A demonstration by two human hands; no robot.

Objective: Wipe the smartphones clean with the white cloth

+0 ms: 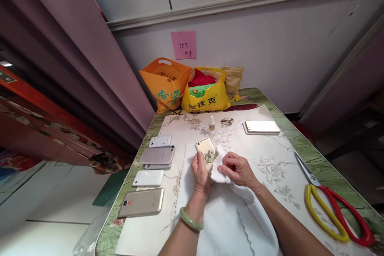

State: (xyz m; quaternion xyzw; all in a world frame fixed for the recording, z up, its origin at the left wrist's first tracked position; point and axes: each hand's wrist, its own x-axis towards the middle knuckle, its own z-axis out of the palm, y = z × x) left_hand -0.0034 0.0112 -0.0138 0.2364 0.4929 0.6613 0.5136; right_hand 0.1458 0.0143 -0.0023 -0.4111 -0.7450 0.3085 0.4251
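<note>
Between left fingers [200, 160], pale gold phone [204, 144] with silvery ring [209, 155]

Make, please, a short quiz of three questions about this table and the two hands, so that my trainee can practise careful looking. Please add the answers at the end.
1. Multiple choice. The person's left hand holds:
a) a small bottle
b) a phone with a ring on its back
c) a pair of glasses

2. Fill the gap. The right hand grips a white ____.

3. Open question. What colours are the two handles of the scissors?

Key:
1. b
2. cloth
3. One is yellow, one is red.
</note>
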